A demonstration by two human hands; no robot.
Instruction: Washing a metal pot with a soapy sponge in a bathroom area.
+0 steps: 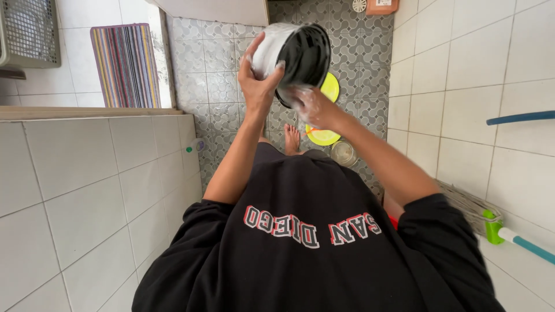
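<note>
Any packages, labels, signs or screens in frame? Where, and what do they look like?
Orange pack or tag: top edge, on the floor; rectangular with a white label, cut off by the frame.
Small bottle: on the floor by the left tiled wall; pale with a green cap.
Screens: none.

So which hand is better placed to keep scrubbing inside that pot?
Probably the right hand: it sits soapy at the open mouth of the pot, while the left hand grips the outer wall, steadying it.

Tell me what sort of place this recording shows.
Probably a home wash area or bathroom: white tiled walls, a patterned tiled floor, and a broom against the wall. The left hand holds a black pot while the right hand scrubs it.
</note>
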